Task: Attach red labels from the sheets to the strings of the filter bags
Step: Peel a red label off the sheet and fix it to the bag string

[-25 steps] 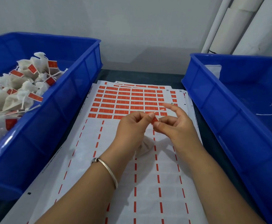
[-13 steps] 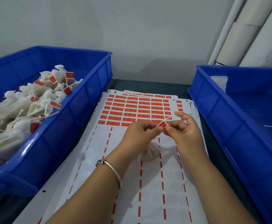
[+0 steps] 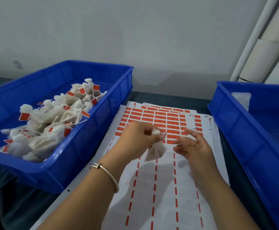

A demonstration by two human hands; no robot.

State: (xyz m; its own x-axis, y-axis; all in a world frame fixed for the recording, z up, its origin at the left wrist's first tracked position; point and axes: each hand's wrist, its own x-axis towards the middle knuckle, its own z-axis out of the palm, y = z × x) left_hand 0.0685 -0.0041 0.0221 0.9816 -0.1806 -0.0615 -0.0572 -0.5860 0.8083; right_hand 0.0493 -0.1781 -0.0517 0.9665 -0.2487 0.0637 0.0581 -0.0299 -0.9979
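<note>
My left hand (image 3: 138,138) grips a small white filter bag (image 3: 155,151) by its gathered top, and the bag hangs above the label sheet (image 3: 160,180). A pale red label shows blurred at my left fingertips. My right hand (image 3: 193,146) hovers just to the right with its fingers spread and nothing in it. Rows of red labels (image 3: 160,118) fill the far part of the sheet; the near part carries only red dashes. The left blue bin (image 3: 85,146) holds several labelled filter bags (image 3: 52,123).
A second blue bin (image 3: 251,138) stands at the right, with a white bag (image 3: 241,98) at its far corner. More sheets lie stacked under the top one. White pipes (image 3: 259,47) run up the wall at the right.
My hands have parted: the right hand let go of the label and string and opened. The left hand now carries the bag, shifted slightly left. The camera has tilted upward.
</note>
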